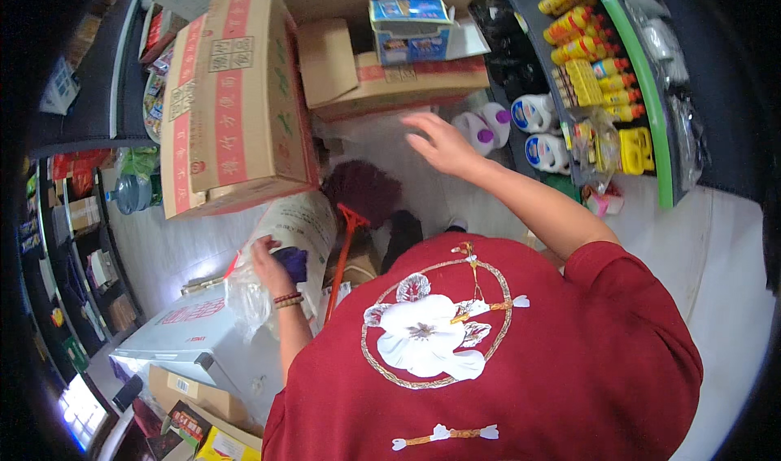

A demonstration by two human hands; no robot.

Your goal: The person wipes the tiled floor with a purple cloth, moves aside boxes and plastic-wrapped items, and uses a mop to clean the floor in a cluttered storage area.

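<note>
My left hand (268, 266), with bead bracelets at the wrist, is beside a dark purple cloth-like item (291, 263) and a clear plastic bag (247, 296). Whether it grips either one cannot be told. Behind it leans a large white printed sack (299, 226). My right hand (440, 145) is over the floor with its fingers apart and nothing in it, left of some white jugs with purple caps (482, 130). Ahead stand a tall cardboard carton (244, 107) and an opened carton (421, 85) bearing a blue printed box (410, 31). An orange-handled broom (343, 253) lies between my arms.
On the right, a shelf with a green edge (647, 95) holds yellow bottles (579, 27); jugs with blue labels (547, 153) stand by it. At lower left are a white chest-like appliance (183, 333) and an open carton (198, 394). More shelving (79, 241) lines the left.
</note>
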